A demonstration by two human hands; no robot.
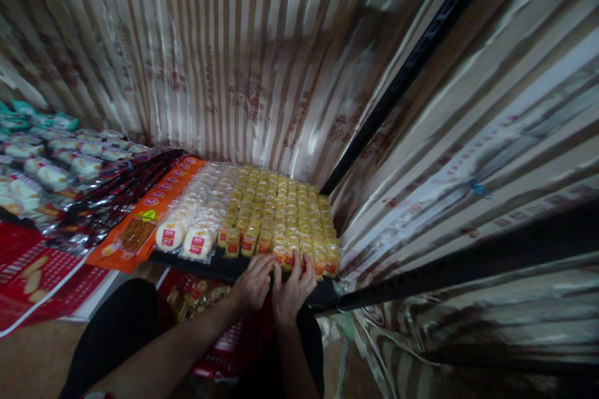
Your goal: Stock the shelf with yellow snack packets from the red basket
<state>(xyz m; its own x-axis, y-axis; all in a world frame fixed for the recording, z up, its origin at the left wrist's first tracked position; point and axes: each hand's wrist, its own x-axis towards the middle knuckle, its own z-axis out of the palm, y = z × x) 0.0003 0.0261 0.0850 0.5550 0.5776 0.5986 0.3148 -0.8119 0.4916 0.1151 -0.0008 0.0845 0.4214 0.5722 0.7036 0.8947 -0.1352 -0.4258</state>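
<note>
Tightly packed rows of small yellow wrapped snack packets (290, 206) stand on a black shelf edge. My left hand (254, 283) is at their front row, fingers curled and pressed together; what they hold, if anything, is hidden. Close beside it, my right hand (294, 290) has its thumb and fingers around a small yellow snack packet (287, 258) at the front edge. To the left of the yellow rows lie round white wrapped crackers (199, 242) with red labels. Below the shelf, an opened red bag (227, 346) holding more yellow packets (199, 294) rests between my knees.
Further left are an orange snack pack (126, 240), dark shiny packets (116, 199), white wrapped packets (51, 171) and teal packets (42, 117). A large red bag (42, 280) hangs at the left. Striped curtain (224, 75) and dark poles (397, 93) bound the back and right.
</note>
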